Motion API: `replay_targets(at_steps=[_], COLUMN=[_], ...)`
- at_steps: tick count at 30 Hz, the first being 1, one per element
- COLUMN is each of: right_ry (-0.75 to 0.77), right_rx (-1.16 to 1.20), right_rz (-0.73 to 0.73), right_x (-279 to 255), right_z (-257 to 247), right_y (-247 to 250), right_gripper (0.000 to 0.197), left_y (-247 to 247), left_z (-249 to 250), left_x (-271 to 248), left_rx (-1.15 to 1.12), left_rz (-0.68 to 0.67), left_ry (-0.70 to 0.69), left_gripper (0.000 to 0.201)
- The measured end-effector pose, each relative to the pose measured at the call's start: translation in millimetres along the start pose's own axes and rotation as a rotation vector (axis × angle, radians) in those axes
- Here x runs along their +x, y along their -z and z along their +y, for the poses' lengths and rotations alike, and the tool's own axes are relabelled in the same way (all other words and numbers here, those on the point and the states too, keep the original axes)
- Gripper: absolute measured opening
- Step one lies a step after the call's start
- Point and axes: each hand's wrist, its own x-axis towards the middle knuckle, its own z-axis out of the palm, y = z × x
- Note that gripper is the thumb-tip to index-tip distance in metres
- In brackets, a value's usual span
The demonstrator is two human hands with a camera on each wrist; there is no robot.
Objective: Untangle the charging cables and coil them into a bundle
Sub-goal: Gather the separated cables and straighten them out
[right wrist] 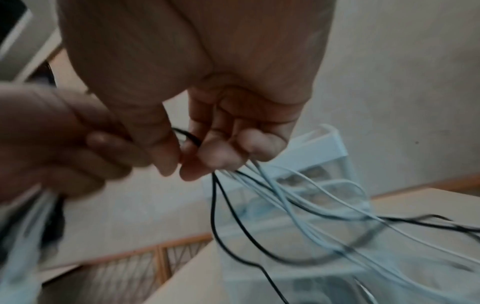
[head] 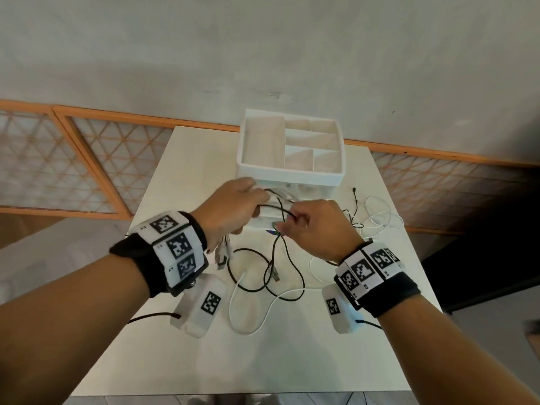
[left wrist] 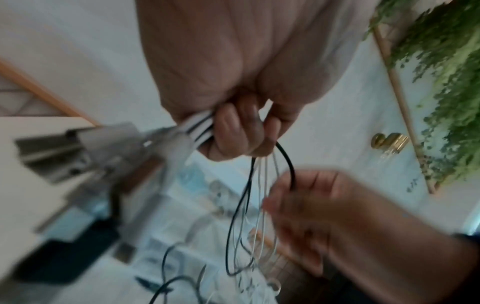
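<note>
Your left hand is curled round a bunch of black and white charging cables, their plugs hanging below it. Your right hand pinches one black cable between thumb and fingertips, close beside the left. Loose loops of black and white cable trail across the white table, in front of the white organizer box.
</note>
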Motion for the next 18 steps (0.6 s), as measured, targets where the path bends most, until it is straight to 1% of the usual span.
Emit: replay_targets(at_steps=[1,2,3,5,6,7,8,9,11,12,13,15,16,17,18], right_ry=[-0.077,-0.171,-0.270,-0.465,-0.514,-0.523,-0.492,-0.437,-0.298,-0.255,-0.253,-0.369,-0.422,-0.439,-0.417], right_rx=[-0.078,-0.118,-0.139,-0.145,-0.143,-0.135,-0.092,0.010,0.294,0.393,0.441,0.470,0.453,0.411,0.352], right_rz=[-0.048,-0.076,-0.088,-0.102,-0.086,-0.029,0.093,0.248,0.564,0.657,0.679,0.580,0.539,0.533,0.566], right_x=[1.4,1.7,0.3,-6.1,-6.7,-5.3,-0.8,4.2,14.5,18.3,20.6,21.3,18.6,15.4,14.0], right_z=[15.1,33.6,52.5,82.8,90.0,90.6,87.7,80.7,58.6,51.1,47.0,49.8,54.0,57.4,60.2], right_y=[-3.5,-6.4,-7.9,-3.5,3.8,15.0,29.3,44.9,77.4,89.5,96.2,95.4,91.3,87.7,85.9], right_gripper=[0.031,0.038,0.040,0.036,0.035,0.035,0.034,0.033,0.033,0.033,0.034,0.040,0.040,0.039,0.037], left_y=[6.7,14.6,23.1,37.6,42.3,44.8,44.8,43.5,40.6,39.6,39.9,42.8,44.4,45.9,47.1], left_z=[5.6,11.3,15.9,19.2,16.7,11.9,6.3,-0.9,-14.8,-19.6,-22.7,-25.4,-24.5,-22.8,-21.4], left_x=[-1.4,-2.9,-3.5,-2.1,-1.0,-0.1,0.5,1.7,5.4,7.5,9.8,13.5,14.3,14.6,15.3], left_rx=[-0.015,-0.032,-0.041,0.014,0.084,0.164,0.236,0.279,0.255,0.182,0.094,-0.064,-0.110,-0.137,-0.155], left_rz=[0.016,0.036,0.067,0.138,0.159,0.169,0.173,0.167,0.157,0.167,0.192,0.236,0.248,0.249,0.249], left_ry=[-0.042,-0.087,-0.130,-0.189,-0.194,-0.179,-0.147,-0.095,0.033,0.096,0.152,0.216,0.220,0.217,0.212], left_gripper=[0.014,0.018,0.021,0.021,0.022,0.024,0.027,0.030,0.025,0.020,0.019,0.023,0.019,0.014,0.010])
